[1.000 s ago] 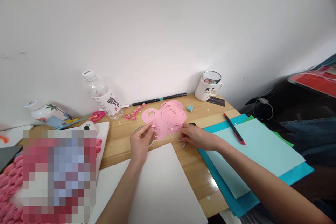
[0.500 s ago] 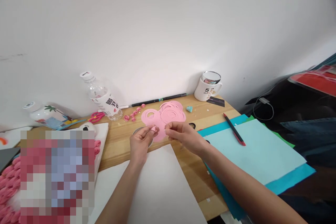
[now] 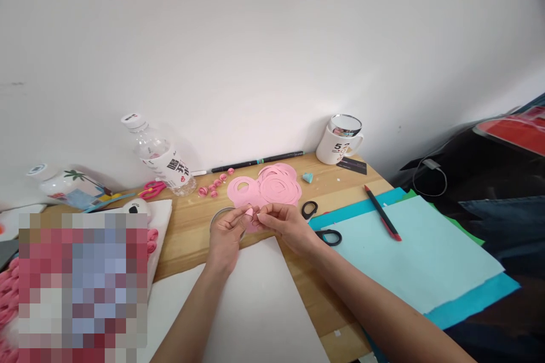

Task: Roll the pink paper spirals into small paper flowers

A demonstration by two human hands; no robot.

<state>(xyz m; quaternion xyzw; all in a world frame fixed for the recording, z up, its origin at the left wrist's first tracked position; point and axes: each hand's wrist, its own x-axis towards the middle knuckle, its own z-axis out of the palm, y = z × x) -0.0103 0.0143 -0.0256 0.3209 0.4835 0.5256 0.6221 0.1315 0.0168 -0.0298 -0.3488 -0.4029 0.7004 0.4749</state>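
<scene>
My left hand [image 3: 227, 232] and my right hand [image 3: 284, 225] meet above the wooden desk [image 3: 191, 227], fingertips pinched together on a small pink paper strip [image 3: 249, 212]. Just behind them lies a pile of pink paper spirals [image 3: 272, 187]. Black-handled scissors [image 3: 319, 221] lie beside my right wrist, blades hidden under my hand. A round metal lid [image 3: 217, 216] shows under my left hand.
A white sheet [image 3: 255, 306] lies near me, light blue and teal paper [image 3: 409, 249] with a red pencil [image 3: 382, 212] to the right. A white mug [image 3: 340, 140], black pen [image 3: 259, 161], tilted plastic bottle [image 3: 159, 156], pink scissors [image 3: 151, 188] and small pink rolls [image 3: 213, 186] line the wall.
My right hand left the desk beside the scissors and came up to my left hand; both now pinch the pink strip. The scissors lie uncovered.
</scene>
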